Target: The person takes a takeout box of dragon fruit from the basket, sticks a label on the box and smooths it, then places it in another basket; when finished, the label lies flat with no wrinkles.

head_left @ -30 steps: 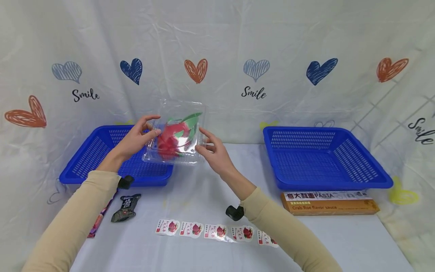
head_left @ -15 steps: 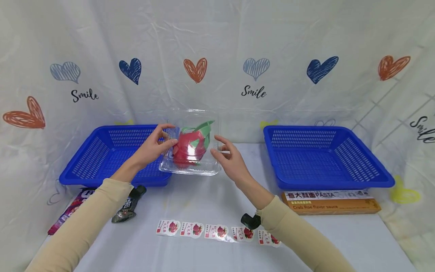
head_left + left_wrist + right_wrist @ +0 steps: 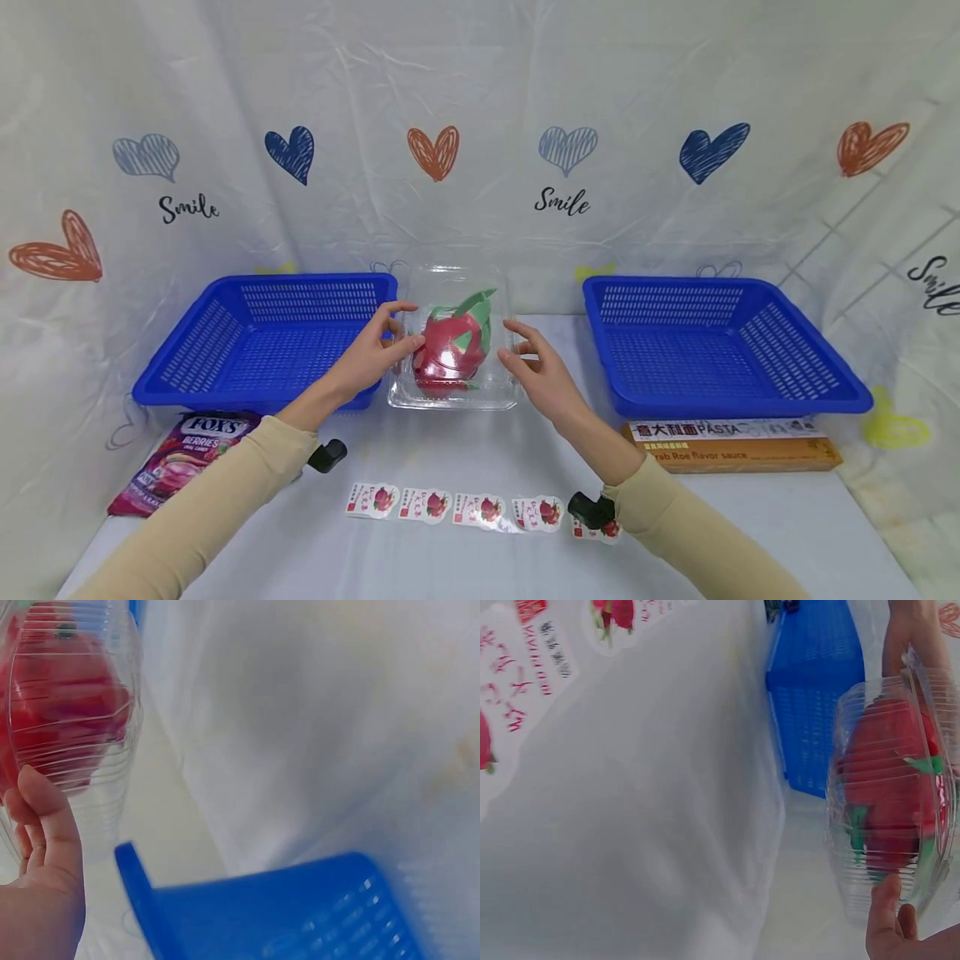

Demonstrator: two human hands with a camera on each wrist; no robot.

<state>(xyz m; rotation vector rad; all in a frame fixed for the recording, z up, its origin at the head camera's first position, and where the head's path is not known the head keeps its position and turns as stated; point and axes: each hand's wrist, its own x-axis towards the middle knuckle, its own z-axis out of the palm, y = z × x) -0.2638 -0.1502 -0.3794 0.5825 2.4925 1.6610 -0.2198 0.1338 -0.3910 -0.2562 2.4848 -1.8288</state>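
Note:
A clear plastic clamshell box with a red and green dragon fruit inside is held up between both hands in the head view. My left hand grips its left side, thumb at the front. On the opposite side my right hand holds the edge between thumb and fingers. The box's ribbed side shows close up in the left wrist view, where the left thumb lies against it. From the right wrist view, the right fingertips touch the box's near end, and the fruit shows red through the plastic.
Blue baskets stand at the left and right. A purple FOX'S candy bag lies by the left sleeve, and a pasta box before the right basket. A strip of dragon fruit stickers lies at the front.
Both hands have carried the box with the fruit rightward and down, away from over the left basket. The candy bag has come into view from behind the left sleeve.

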